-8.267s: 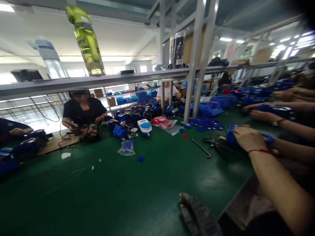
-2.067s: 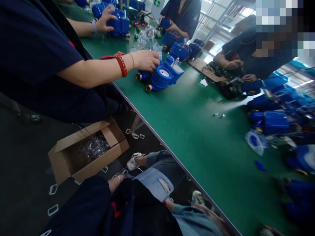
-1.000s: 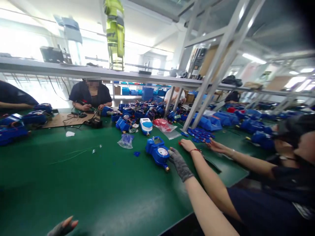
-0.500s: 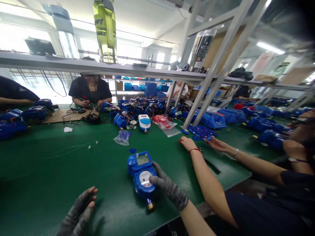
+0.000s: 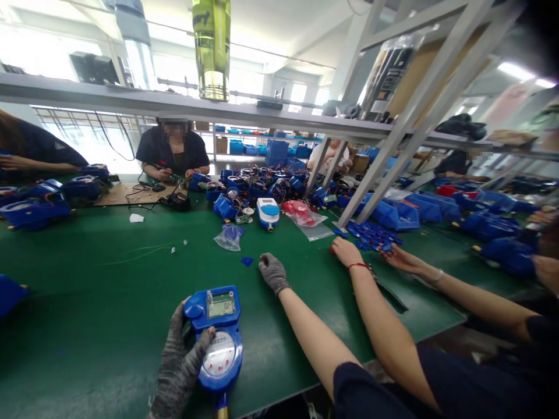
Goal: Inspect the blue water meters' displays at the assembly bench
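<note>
My left hand (image 5: 183, 355), in a grey fingerless glove, grips a blue water meter (image 5: 220, 366) by its left side. The thumb lies over the edge of the round dial. The meter's small display is lit with digits, and its brass end points toward me. My right hand (image 5: 273, 273), gloved alike, reaches forward over the green table. Its fingers are curled in, and what they hold, if anything, is hidden. Just left of it lie small blue plastic pieces (image 5: 247, 261). Beyond them are a plastic bag with blue parts (image 5: 230, 237) and a white-and-blue meter (image 5: 268, 214).
At right, a co-worker's hands (image 5: 347, 251) are by a pile of blue pieces (image 5: 373, 234). A bag of red parts (image 5: 303, 214) lies near the metal shelf posts (image 5: 371, 189). Several blue meter housings (image 5: 262, 183) are heaped behind. Another person (image 5: 172, 151) sits across the table.
The meter has passed from my right hand to my left, moving left and nearer. Its display now shows digits. My right hand has let go and moved forward toward the small blue pieces.
</note>
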Tool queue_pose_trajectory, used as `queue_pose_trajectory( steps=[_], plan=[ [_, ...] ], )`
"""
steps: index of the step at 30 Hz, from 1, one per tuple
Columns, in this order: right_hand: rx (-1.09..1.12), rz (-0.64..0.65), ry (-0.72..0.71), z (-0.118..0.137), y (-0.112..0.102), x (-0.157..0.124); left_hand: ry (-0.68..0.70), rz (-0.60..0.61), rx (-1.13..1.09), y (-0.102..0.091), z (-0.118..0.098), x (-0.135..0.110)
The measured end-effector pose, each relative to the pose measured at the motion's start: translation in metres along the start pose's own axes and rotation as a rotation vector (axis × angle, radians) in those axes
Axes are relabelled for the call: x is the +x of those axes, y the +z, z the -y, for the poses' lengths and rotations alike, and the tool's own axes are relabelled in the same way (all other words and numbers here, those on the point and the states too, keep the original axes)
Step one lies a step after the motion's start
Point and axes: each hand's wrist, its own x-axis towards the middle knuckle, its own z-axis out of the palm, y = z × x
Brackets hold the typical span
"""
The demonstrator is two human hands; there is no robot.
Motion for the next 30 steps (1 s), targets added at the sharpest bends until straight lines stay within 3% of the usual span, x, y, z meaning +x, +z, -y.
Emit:
queue_pose_trajectory(
  steps=[6, 11, 19, 23, 30],
  plan=[
    [-0.181, 0.020, -0.002, 0.012, 0.016, 0.016, -0.034, 0.007, -0.024, 0.003, 0.001, -0.004],
    [-0.284, 0.055, 0.011, 0.025, 0.009, 0.017, -0.010, 0.021, 0.026, -0.003, 0.004, -0.001],
    [-0.355, 0.181, -0.046, 0.002, -0.027, -0.040, 0.005, 0.041, 0.040, -0.009, 0.001, 0.001],
    [-0.356, 0.106, -0.063, -0.011, -0.022, -0.060, 0.009, 0.040, 0.019, -0.013, 0.003, 0.003],
    [-0.427, 0.008, -0.182, -0.017, -0.011, -0.068, 0.069, 0.049, 0.089, -0.017, 0.008, 0.004]
  ],
)
